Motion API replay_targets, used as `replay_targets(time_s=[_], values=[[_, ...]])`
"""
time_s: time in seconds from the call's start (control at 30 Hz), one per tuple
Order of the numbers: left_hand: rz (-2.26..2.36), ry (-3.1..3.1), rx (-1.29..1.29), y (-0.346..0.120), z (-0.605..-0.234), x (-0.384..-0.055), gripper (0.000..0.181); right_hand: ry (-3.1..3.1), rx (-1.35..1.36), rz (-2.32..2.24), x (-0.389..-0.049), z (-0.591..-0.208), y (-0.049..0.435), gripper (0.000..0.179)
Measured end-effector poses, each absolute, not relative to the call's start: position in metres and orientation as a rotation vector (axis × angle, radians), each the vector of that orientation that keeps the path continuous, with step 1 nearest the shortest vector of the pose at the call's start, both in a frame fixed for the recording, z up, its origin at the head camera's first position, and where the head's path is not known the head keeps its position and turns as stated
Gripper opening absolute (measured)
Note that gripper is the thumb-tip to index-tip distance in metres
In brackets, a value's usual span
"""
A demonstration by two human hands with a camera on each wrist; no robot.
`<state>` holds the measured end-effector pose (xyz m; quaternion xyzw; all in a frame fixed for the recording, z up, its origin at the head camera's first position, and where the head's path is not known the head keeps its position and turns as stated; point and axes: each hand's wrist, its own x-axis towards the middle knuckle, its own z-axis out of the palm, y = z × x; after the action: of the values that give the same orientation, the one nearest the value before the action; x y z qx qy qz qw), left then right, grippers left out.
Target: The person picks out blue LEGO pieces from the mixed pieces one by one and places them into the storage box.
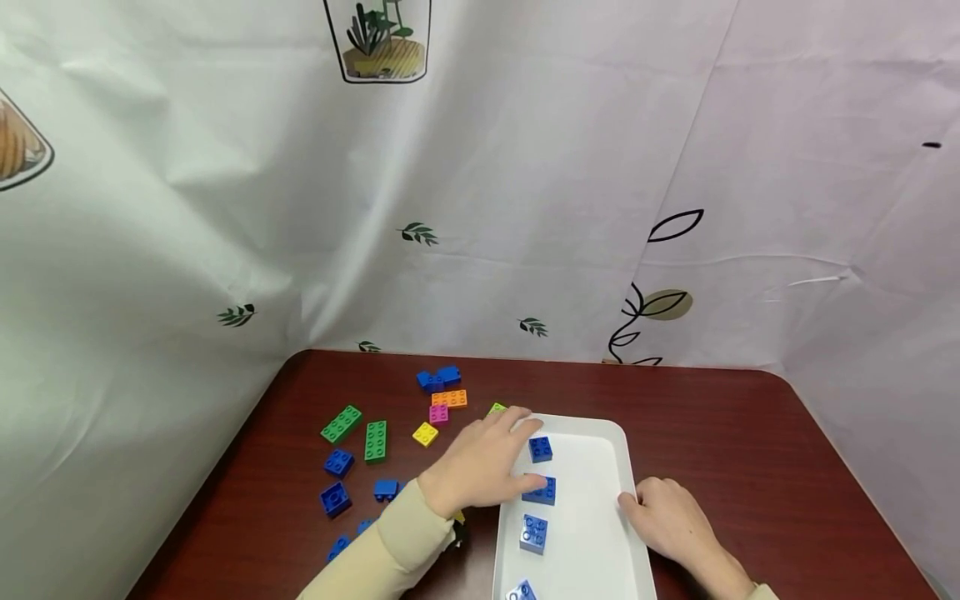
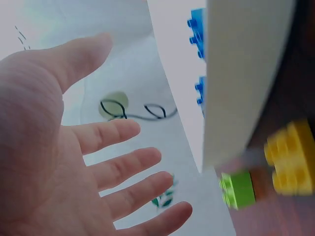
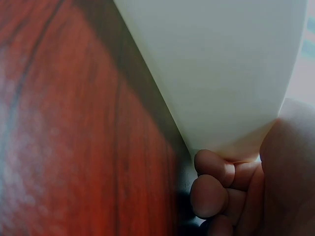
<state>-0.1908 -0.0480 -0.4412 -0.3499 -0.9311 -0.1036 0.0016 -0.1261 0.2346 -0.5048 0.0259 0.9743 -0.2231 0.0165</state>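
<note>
A white tray (image 1: pixel 581 517) holds several blue toy bricks (image 1: pixel 534 533) in a row along its left side. My right hand (image 1: pixel 670 518) grips the tray's right rim, thumb on top; in the right wrist view its curled fingers (image 3: pixel 211 194) are against the tray's outer wall (image 3: pixel 211 73). Over the tray's left edge is my left hand (image 1: pixel 483 462), its fingers spread and its thumb overlapping one blue brick in the head view. The left wrist view shows that palm (image 2: pixel 39 147) bare, beside the tray's side wall (image 2: pixel 241 64).
Left of the tray lie loose bricks: green (image 1: pixel 376 442), yellow (image 1: pixel 425 434), pink (image 1: pixel 438 413), orange (image 1: pixel 449 399) and several blue ones (image 1: pixel 335 499). A lime brick (image 2: pixel 237 190) and a yellow brick (image 2: pixel 290 160) sit close by the tray. A patterned white cloth (image 1: pixel 480 167) hangs behind the brown table (image 1: pixel 735 442).
</note>
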Motion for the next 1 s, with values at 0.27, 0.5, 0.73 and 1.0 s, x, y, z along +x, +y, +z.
replay_targets(time_s=[0.27,0.5,0.73,1.0], values=[[-0.311,-2.861,-0.995,-0.075,-0.445,-0.217,0.069,3.017,0.107,-0.691,-0.126,-0.505,0.235,0.045],[-0.291,-2.846,-0.879,-0.099,-0.444,-0.244,0.064,3.034,0.08,-0.705,-0.126,-0.506,0.236,0.046],[-0.228,-2.846,-0.783,-0.124,-0.447,-0.272,0.056,3.032,0.089,-0.684,-0.126,-0.505,0.234,0.046],[-0.188,-2.878,-0.716,-0.146,-0.457,-0.293,0.05,3.023,0.083,-0.695,-0.125,-0.504,0.234,0.046]])
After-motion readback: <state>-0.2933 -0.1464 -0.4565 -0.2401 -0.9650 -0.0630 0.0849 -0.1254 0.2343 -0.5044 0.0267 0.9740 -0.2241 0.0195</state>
